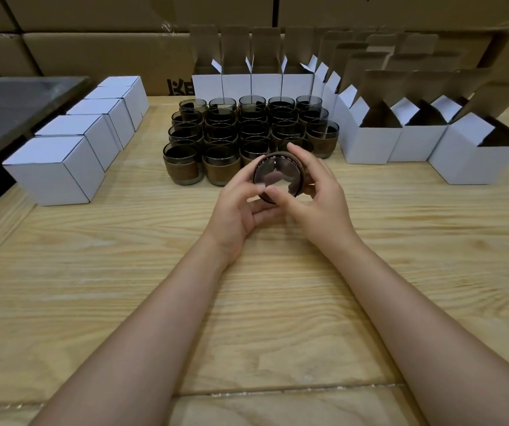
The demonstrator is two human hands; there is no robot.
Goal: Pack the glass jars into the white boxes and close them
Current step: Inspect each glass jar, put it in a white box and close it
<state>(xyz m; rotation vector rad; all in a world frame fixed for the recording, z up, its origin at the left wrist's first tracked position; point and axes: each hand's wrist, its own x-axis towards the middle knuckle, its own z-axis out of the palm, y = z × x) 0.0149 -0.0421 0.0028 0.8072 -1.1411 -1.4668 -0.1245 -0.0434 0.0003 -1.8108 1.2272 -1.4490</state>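
Both my hands hold one dark glass jar (277, 176) with a brown band, tipped on its side so its round glass end faces me, just above the wooden table (247, 302). My left hand (240, 207) grips it from the left and below; my right hand (314, 195) curls round it from the right and over the top. Behind it stand several rows of the same jars (231, 133), upright and close together. Open white boxes (370, 142) with raised flaps line the back and the right. Closed white boxes (59, 170) form a row at the left.
Large brown cartons (93, 41) are stacked along the back wall. A dark metal surface (7, 112) lies beyond the table's left edge. The table's bare wood stretches from my hands to the near edge.
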